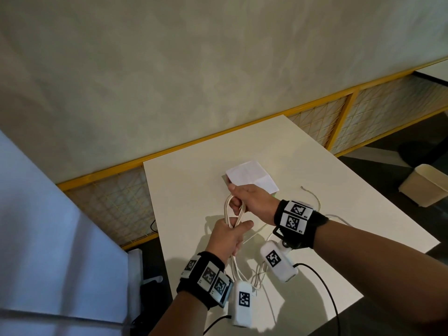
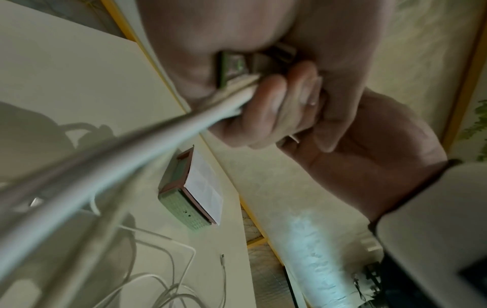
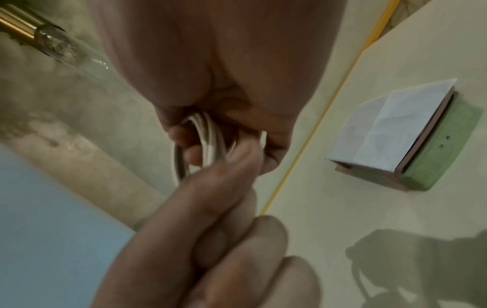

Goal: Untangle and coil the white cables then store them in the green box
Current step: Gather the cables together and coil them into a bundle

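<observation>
Above the white table point(image 1: 315, 170) both hands hold one bundle of white cable loops point(image 1: 234, 212). My right hand point(image 1: 244, 202) grips the top of the loops point(image 3: 210, 141) with curled fingers. My left hand point(image 1: 228, 236) grips the same bundle just below, thumb across it, and the strands point(image 2: 158, 133) run down past the wrist. More loose white cable point(image 2: 158, 287) lies tangled on the table under the hands. The green box point(image 2: 181, 206) sits beyond the hands with a white folded paper point(image 1: 252, 175) over it; in the right wrist view the green box point(image 3: 442, 154) shows at the right.
A thin cable end point(image 1: 312, 192) lies on the table to the right of the box. A cream bin point(image 1: 424, 185) stands on the dark floor at the right. A yellow-framed mesh barrier point(image 1: 349, 112) runs behind the table, which ends close on the left and near sides.
</observation>
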Tool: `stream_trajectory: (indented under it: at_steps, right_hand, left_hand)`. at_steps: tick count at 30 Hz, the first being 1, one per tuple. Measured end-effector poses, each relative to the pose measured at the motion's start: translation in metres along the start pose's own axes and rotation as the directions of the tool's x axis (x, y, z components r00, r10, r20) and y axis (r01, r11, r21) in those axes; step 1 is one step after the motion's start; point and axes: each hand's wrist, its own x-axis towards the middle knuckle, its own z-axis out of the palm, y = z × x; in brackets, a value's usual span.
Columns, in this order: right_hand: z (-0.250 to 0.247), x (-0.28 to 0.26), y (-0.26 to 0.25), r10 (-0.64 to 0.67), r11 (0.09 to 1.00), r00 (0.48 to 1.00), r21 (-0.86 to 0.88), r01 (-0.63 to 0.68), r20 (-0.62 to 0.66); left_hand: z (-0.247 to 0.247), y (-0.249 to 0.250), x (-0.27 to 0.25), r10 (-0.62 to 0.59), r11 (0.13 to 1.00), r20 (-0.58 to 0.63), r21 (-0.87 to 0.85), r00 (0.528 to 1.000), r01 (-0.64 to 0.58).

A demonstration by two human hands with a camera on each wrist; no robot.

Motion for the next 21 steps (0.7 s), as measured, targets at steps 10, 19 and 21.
stream_trajectory:
  at_steps: [10, 19, 21]
  right_hand:
    - [-0.005, -0.016, 0.051, 0.233, 0.937, 0.906, -0.332, -0.11, 0.354]
    - [-0.001, -0.025, 0.062, 0.308, 0.95, 0.764, -0.229, -0.213, 0.567]
    - [-0.001, -0.024, 0.063, 0.265, 0.964, 0.776, -0.172, -0.202, 0.572]
  left_hand:
    - [-0.012, 0.02, 0.012, 0.121, 0.935, -0.167, -0.311, 0.979, -0.169]
    - [-0.008, 0.024, 0.004, 0.12, 0.862, -0.223, -0.46, 0.967, -0.213]
    - [-0.01, 0.025, 0.005, 0.133, 0.859, -0.253, -0.453, 0.958, -0.239]
